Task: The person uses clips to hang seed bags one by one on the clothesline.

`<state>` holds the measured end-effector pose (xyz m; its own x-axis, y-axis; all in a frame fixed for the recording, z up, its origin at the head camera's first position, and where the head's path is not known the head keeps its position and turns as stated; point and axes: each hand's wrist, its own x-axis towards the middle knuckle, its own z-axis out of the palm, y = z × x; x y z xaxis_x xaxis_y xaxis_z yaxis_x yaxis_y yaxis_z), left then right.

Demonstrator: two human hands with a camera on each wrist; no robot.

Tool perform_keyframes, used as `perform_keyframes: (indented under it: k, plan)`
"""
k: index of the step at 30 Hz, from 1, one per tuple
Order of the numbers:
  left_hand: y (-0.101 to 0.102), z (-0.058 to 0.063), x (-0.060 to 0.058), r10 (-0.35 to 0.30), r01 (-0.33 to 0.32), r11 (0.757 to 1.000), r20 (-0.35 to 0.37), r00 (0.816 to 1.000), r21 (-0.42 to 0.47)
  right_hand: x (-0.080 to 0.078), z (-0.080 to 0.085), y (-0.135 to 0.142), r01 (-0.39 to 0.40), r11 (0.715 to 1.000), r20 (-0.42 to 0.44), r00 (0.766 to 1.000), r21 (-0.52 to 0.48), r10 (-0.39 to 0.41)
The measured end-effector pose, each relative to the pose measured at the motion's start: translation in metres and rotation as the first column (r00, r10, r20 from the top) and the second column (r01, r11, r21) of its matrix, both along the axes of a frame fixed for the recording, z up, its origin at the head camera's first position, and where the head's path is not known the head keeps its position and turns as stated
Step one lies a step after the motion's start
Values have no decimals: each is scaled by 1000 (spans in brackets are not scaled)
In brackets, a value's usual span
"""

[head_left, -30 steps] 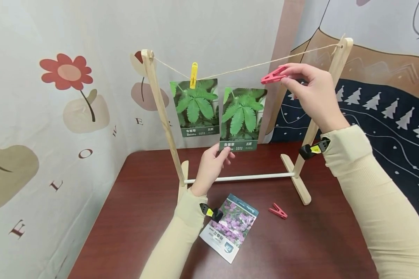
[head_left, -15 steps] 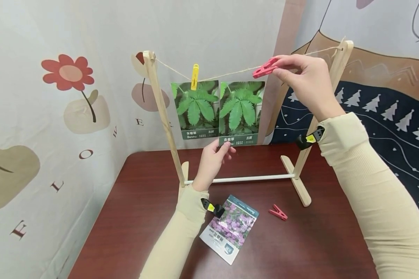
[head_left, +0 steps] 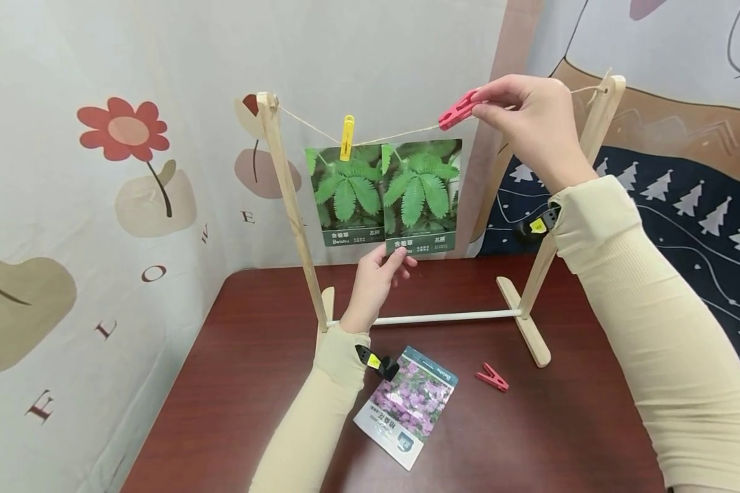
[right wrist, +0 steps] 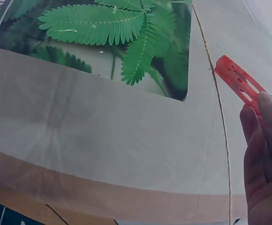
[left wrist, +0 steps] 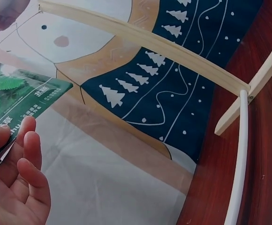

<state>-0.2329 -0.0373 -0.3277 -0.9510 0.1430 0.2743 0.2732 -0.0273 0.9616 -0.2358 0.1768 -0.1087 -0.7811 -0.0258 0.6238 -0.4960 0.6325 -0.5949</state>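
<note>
Behind the desk, a pale curtain bears a red flower and letters, one apparently part-hidden; white trees dot navy cloth.

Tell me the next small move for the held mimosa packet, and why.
Probably have the left hand raise the held mimosa packet slightly to the twine. In the right wrist view, its top corner near the right hand hangs apart from the twine, while the pink clothespin is pinched with its tip at or close to it.
</note>
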Motion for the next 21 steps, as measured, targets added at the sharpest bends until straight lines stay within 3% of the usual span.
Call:
perform_keyframes:
  k: [6, 13, 21]
  plan:
    - [2, 0, -3, -20, 20, 1000, -9, 1000, 10, -4, 7, -7, 63, 984, -44, 997, 167, -56]
    - [1, 2, -6, -21, 21, 999, -6, 1000, 30, -7, 18, -21, 78, 923, -80, 996, 377, -51]
    - [2, 4, -9, -29, 29, 999, -17, 999, 38, -5, 29, -29, 37, 876, -37, 999, 480, -22]
